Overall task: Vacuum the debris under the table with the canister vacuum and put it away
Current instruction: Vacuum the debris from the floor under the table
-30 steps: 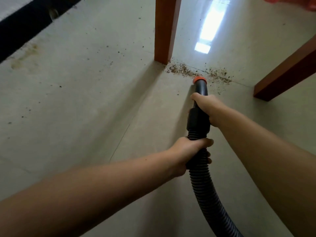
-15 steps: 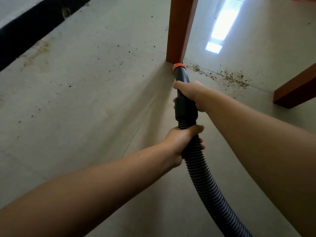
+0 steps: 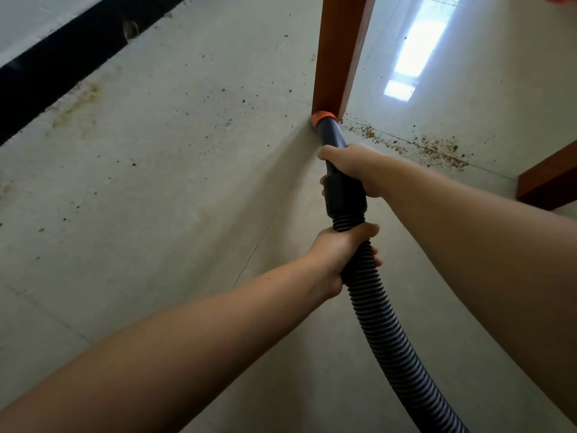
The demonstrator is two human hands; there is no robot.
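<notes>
A black ribbed vacuum hose (image 3: 387, 332) runs up from the lower right to a smooth black nozzle with an orange tip (image 3: 324, 116). The tip sits on the floor against the foot of an orange-brown table leg (image 3: 340, 54). My right hand (image 3: 352, 165) grips the nozzle tube just above its black cuff. My left hand (image 3: 340, 254) grips the ribbed hose right below the cuff. A trail of brown debris (image 3: 434, 150) lies along a tile joint to the right of the tip. The canister is out of view.
A second table leg (image 3: 549, 182) stands at the right edge. Small dark specks (image 3: 224, 123) dot the pale tiled floor left of the nozzle. A black skirting band (image 3: 59, 64) runs along the wall at the upper left.
The nozzle tip moved left from the debris patch to the foot of the table leg. The debris nearest that leg has thinned. Both hands kept their grip.
</notes>
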